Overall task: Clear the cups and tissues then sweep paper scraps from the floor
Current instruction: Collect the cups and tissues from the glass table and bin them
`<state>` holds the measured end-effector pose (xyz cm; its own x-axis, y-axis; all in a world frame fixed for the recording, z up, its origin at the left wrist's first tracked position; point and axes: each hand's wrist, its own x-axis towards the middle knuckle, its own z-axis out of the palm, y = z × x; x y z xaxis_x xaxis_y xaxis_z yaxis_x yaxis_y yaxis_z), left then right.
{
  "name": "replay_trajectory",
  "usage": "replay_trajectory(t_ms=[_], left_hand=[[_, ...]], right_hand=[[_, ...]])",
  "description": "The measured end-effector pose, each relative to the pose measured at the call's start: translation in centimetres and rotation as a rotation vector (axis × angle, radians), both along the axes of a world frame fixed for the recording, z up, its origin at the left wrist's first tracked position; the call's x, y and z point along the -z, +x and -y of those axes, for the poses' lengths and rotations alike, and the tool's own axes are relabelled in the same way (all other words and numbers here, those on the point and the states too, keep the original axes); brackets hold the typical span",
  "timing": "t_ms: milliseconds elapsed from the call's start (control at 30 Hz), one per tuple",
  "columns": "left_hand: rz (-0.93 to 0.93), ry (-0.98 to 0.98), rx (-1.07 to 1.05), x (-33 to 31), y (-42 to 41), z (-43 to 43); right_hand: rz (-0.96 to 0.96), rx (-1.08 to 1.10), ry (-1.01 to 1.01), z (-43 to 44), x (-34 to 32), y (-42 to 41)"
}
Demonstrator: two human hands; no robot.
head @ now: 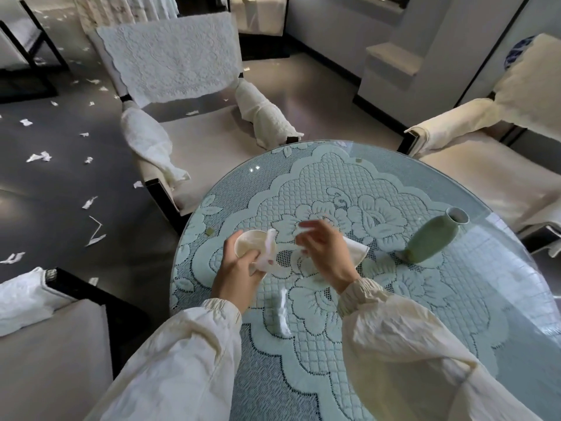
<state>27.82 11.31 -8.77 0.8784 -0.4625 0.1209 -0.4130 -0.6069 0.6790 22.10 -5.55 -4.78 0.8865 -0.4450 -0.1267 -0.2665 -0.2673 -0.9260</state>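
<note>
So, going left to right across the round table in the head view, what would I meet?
Cup gripped in the left hand → right hand → folded tissue lying on the table → green vase.

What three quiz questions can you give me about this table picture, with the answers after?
1. True or false: the paper scraps on the floor are all swept up.
2. Who holds the cup? A the left hand; B a robot; C nobody.
3. Fill in: the vase on the table is coloured ____.
Key: 1 false; 2 A; 3 green.
</note>
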Motion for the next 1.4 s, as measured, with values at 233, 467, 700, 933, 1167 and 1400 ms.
replay_trajectory(t_ms=[233, 467, 700, 933, 1167, 1400], left_hand=[[-0.107, 0.087, -0.101, 1.2, 0.1, -2.9], [-0.169, 0.026, -0.156, 1.7, -0.8, -3.1], [-0.119, -0.136, -0.352, 1.8, -0.6, -2.6], [-0.133, 0.045, -0.264, 1.9, -0.2, -3.7], [-0.142, 0.130, -0.140, 2.0, -0.6, -4.2], [-0.182, -0.148, -0.235, -0.4, -0.3, -3.7]], right_hand=[[-0.486, -0.404, -0.382, -3.0, 6.9, -3.4], [-0.280, -0.220, -0.454, -3.7, 8.1, -4.1], [-0.227, 0.180, -0.613, 4.4, 4.1, -3.8], [-0.347, 0.070, -0.501, 6.9, 4.6, -2.8], [-0.395, 0.018, -0.245, 7.0, 5.5, -1.8], [-0.273, 0.120, 0.043, 6.0, 3.6, -0.3]])
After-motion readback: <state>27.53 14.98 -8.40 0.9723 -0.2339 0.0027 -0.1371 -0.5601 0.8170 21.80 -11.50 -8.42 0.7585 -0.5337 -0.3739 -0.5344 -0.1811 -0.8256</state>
